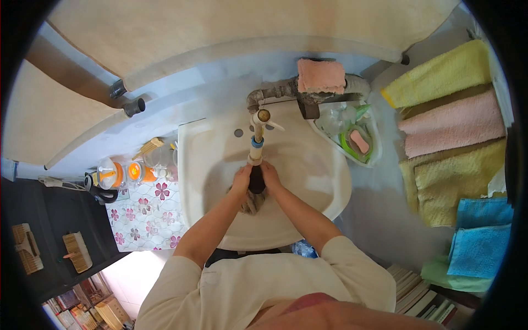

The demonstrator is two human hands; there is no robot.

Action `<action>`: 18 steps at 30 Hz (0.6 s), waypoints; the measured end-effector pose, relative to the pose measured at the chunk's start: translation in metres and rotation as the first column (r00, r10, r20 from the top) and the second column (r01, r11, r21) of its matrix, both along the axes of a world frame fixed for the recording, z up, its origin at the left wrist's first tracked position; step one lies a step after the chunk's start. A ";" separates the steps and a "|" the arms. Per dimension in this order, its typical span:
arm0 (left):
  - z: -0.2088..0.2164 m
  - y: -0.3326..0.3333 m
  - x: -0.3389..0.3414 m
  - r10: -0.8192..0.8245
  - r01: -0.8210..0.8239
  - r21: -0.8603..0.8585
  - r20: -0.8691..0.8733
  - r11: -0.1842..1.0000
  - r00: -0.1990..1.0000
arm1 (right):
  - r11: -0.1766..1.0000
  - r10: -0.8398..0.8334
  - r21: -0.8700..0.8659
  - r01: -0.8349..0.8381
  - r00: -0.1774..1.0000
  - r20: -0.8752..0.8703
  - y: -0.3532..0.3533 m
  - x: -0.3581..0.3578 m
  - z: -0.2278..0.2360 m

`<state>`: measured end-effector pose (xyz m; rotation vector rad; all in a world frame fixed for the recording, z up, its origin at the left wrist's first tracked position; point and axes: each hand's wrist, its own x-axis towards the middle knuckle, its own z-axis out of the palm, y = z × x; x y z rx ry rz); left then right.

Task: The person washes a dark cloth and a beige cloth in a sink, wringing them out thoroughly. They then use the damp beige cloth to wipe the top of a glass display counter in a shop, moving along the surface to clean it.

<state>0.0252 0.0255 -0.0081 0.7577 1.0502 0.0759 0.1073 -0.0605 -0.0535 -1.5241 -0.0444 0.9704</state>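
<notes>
Below the white faucet (256, 148) with a blue band, both my hands reach into a white washbasin (192, 181). My left hand (241, 179) is closed on the left side of a dark brown or black object (257, 181), right under the spout. On its other side my right hand (269, 175) grips the same object. Its kind cannot be made out, as my fingers partly cover it. A grey-brown, soft-looking bundle (252, 204) lies below it in the basin, partly behind my left wrist. Whether the two are joined is unclear.
A corner caddy (366, 160) holds pink soap (359, 142) in a green dish. A pink cloth (321, 76) hangs on the pipe (278, 89). Jars and a kettle (102, 190) stand on a flowered surface (144, 212) at left. Several towels (454, 124) hang at right.
</notes>
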 end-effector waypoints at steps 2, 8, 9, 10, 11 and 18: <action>0.022 0.009 -0.004 -0.136 0.118 0.283 0.045 0.952 0.990 | 0.979 0.085 0.203 0.033 0.834 -0.545 -0.009 0.004 0.025; 0.065 0.027 -0.020 -0.287 0.267 0.844 -0.142 0.465 0.947 | 0.937 0.324 0.271 -0.220 0.836 -0.443 -0.027 0.022 0.020; 0.073 0.028 -0.022 -0.280 0.296 0.855 -0.187 0.426 0.942 | 0.926 0.360 0.237 -0.293 0.873 -0.328 -0.028 0.023 0.014; 0.075 0.029 -0.023 -0.248 0.229 0.834 -0.115 0.501 0.962 | 0.912 0.410 0.105 -0.397 0.885 -0.220 -0.030 0.027 0.009; 0.076 0.030 -0.025 -0.202 0.156 0.805 -0.046 0.572 0.978 | 0.875 0.476 -0.039 -0.483 0.872 -0.116 -0.027 0.034 0.013; 0.029 0.016 -0.026 0.343 -0.328 -0.172 0.066 0.929 0.937 | 0.965 0.189 0.134 -0.226 0.952 0.242 -0.008 0.003 0.028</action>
